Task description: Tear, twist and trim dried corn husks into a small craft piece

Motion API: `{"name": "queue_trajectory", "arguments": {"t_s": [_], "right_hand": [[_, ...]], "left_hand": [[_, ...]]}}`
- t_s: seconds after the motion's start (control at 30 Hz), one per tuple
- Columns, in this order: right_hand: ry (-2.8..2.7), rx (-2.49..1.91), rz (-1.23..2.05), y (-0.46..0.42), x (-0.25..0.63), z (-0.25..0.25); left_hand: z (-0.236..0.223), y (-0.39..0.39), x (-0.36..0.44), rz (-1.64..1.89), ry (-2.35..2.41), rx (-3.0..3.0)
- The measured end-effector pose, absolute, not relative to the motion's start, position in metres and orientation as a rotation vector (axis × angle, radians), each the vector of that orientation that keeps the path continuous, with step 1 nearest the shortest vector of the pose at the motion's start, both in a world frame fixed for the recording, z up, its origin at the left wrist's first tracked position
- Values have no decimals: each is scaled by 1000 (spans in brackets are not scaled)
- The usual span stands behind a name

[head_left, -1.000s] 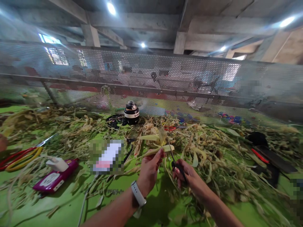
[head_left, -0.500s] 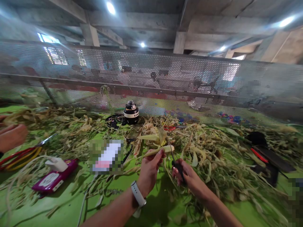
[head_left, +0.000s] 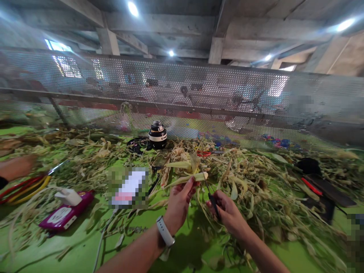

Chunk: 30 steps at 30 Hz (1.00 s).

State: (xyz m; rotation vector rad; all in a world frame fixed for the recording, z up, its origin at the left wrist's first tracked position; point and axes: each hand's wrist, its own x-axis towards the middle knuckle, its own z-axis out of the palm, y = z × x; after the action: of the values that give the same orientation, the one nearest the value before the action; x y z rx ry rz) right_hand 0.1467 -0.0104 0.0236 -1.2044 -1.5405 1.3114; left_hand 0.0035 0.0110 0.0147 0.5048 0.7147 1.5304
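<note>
My left hand point(head_left: 179, 201), with a white band at the wrist, pinches a long pale yellow-green husk-like leaf point(head_left: 201, 176) between thumb and fingers. Its blunt end points right. My right hand point(head_left: 227, 212) is closed around the black handles of a pair of scissors point(head_left: 215, 206). The thin blades point up, close to the leaf's right end; whether they touch it I cannot tell. Just behind, a second pale leaf point(head_left: 179, 165) rests on a heap of dried plant scraps point(head_left: 241, 178).
A green tabletop point(head_left: 136, 250) carries the scraps, a phone point(head_left: 129, 188), a purple power bank point(head_left: 65, 216) with a white plug, a black jar point(head_left: 157, 135), and red-and-yellow-handled scissors point(head_left: 42, 182). Another person's hand point(head_left: 19, 167) is at left. A perforated metal screen point(head_left: 182, 87) stands behind.
The leaf's right end has risen slightly and turned a little in my left hand. The scissors sit slightly farther right of it. The other person's hand at the left has shifted.
</note>
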Motion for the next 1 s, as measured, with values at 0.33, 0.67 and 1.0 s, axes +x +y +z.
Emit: {"name": "queue_trajectory", "arguments": {"t_s": [0.33, 0.67, 1.0], "right_hand": [[-1456, -1217, 1267, -13, 141, 13], [-1442, -1225, 1273, -9, 148, 16], [-1774, -1254, 1493, -1, 180, 43]], "left_hand": [[19, 13, 1, 1539, 633, 419], [24, 22, -12, 1512, 686, 499], [34, 24, -33, 974, 1014, 1132]]}}
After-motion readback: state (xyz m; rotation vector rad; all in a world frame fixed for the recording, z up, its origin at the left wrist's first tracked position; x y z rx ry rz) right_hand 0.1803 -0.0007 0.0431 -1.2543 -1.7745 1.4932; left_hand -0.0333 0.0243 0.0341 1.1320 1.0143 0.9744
